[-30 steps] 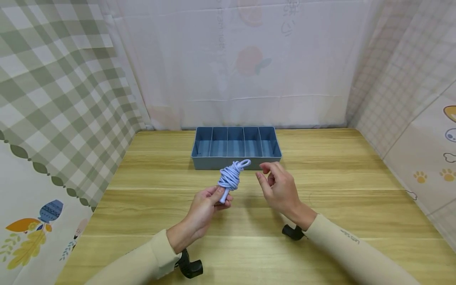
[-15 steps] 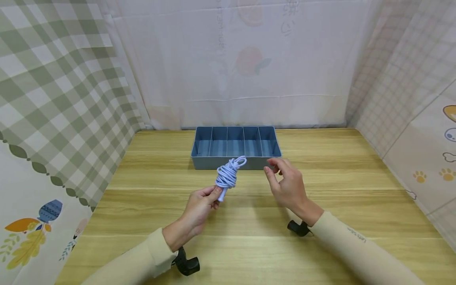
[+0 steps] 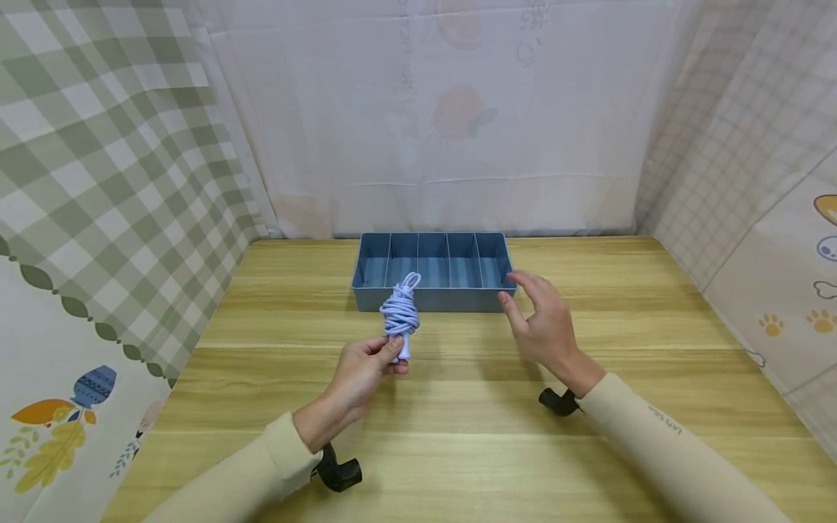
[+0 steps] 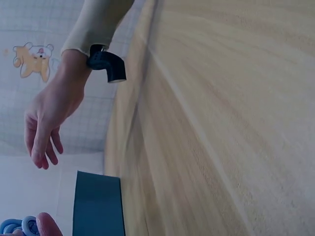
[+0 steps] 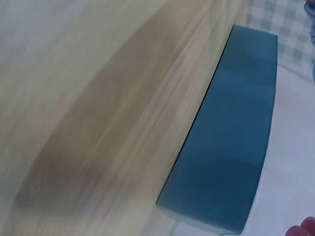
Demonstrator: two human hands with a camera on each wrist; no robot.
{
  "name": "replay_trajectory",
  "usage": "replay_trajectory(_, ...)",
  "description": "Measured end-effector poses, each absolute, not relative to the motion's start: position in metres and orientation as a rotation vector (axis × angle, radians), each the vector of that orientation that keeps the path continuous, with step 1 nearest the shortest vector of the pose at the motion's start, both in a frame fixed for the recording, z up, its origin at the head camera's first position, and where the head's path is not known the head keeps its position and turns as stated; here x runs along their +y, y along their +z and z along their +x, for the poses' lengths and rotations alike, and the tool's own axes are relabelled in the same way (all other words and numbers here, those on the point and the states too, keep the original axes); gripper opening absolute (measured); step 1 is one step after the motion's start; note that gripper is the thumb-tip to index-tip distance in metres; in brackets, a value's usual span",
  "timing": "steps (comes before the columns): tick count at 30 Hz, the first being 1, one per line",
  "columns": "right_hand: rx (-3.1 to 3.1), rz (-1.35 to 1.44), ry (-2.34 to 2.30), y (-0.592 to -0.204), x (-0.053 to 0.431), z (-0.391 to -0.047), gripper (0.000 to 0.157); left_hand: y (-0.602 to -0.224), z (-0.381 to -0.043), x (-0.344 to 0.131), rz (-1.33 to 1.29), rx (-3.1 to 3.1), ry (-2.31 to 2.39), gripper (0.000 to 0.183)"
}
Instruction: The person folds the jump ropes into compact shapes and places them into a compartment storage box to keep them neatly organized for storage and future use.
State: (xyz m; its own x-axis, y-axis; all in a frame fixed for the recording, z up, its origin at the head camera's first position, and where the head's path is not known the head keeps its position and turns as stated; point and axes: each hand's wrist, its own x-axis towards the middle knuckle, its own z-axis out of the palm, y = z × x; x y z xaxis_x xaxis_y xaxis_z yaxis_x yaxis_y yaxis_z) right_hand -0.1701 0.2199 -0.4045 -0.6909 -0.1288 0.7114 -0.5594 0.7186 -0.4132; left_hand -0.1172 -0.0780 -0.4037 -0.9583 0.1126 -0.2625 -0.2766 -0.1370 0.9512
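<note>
A lavender jump rope (image 3: 399, 311) is wound into a tight bundle, a small loop on top and pale handle ends below. My left hand (image 3: 360, 370) pinches it by the handle ends, thumb in front, above the table. In the left wrist view, a bit of the rope (image 4: 19, 226) shows at the bottom corner. My right hand (image 3: 543, 319) holds nothing; its thumb and fingers are apart and loosely bent, in front of the right end of a blue-grey divided box (image 3: 431, 299). Only fingertips (image 5: 302, 230) of that hand appear in the right wrist view.
The box stands toward the back of the wooden table (image 3: 458, 436), its several compartments facing up. A white curtain (image 3: 556, 145) hangs behind, with a checked cloth (image 3: 118, 131) at the left. Each wrist wears a black camera mount (image 3: 340, 472).
My left hand has shifted left, turning the rope bundle more upright. My right hand has drawn away to the right and slightly farther back, its thumb and fingers spreading wider.
</note>
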Motion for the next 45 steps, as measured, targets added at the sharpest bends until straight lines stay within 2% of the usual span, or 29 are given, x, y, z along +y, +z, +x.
replay_trajectory(24,-2.397,0.554,0.822,-0.416,0.246,-0.202,0.049,-0.4,-0.133,-0.081,-0.237,1.93,2.202,0.032)
replay_trajectory(45,-2.544,0.485,0.904,-0.429,0.254,-0.222,0.042,-0.4,-0.133,-0.084,-0.25,1.9,2.187,0.031)
